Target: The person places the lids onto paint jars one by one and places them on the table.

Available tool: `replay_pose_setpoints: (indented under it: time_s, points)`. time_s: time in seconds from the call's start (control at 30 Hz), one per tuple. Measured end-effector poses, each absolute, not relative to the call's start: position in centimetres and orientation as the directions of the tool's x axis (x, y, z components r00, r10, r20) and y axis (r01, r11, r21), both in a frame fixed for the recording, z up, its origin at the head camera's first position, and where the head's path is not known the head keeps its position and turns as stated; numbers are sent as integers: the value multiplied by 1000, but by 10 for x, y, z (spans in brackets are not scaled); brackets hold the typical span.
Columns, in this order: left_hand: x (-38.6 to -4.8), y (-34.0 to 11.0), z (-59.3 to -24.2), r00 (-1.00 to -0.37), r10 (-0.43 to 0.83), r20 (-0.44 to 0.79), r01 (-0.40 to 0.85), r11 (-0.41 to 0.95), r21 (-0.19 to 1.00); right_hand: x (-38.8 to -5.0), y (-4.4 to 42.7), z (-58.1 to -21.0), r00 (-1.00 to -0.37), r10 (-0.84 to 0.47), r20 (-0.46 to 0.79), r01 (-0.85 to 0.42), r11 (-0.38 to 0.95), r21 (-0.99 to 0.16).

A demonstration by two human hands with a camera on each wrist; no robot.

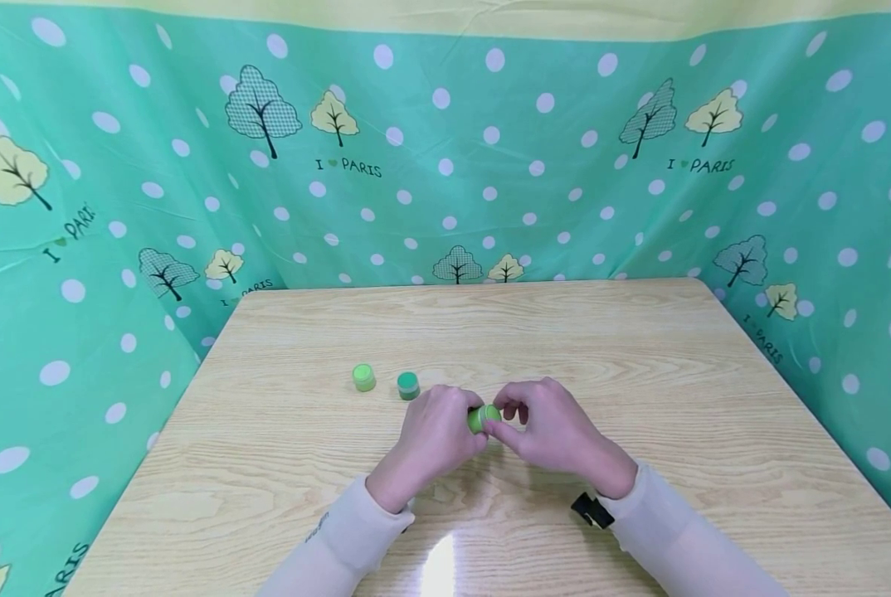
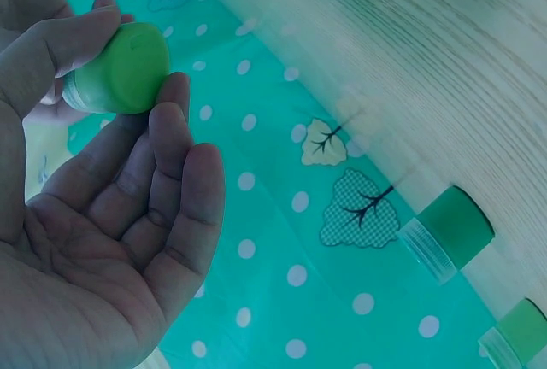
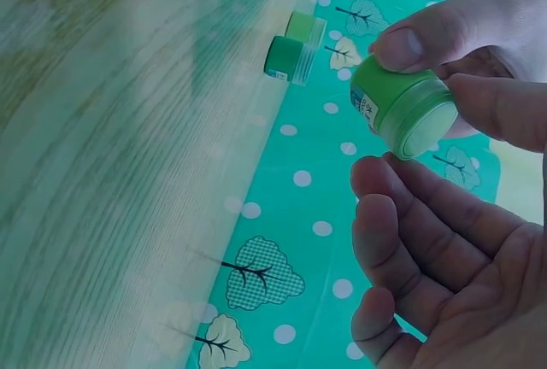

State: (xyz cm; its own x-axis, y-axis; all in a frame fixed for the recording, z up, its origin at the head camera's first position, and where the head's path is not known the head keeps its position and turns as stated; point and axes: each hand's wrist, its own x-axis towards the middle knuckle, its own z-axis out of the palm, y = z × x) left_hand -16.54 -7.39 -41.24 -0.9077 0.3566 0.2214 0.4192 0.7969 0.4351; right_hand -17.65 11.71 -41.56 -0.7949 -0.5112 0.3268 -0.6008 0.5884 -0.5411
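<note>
A small bright green jar [image 1: 477,420] with a clear screw lid [image 3: 419,120] is held on its side above the table. My left hand [image 1: 438,431] grips its green body between thumb and fingers. From the other side, my right hand [image 1: 553,427] pinches the lid's rim between thumb and forefinger, its other fingers loosely bent. Part of a printed label shows on the jar in the right wrist view. Left of my hands, a dark green jar [image 1: 408,386] and a light green jar [image 1: 363,378] stand on the table, both lidded.
The pale wood-grain table [image 1: 304,489] reaches back to a teal dotted curtain [image 1: 490,166] printed with trees, which also hangs along both sides. A black strap buckle [image 1: 592,510] hangs at my right sleeve. Light reflects off the table's near edge.
</note>
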Motion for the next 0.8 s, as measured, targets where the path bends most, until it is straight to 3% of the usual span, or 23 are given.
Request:
replay_pose_setpoints:
  time_s: [0.8]
  points:
    - [-164, -74, -411, -903, 364, 227, 428, 797, 427, -175, 119, -413, -844, -461, 274, -530, 642, -554]
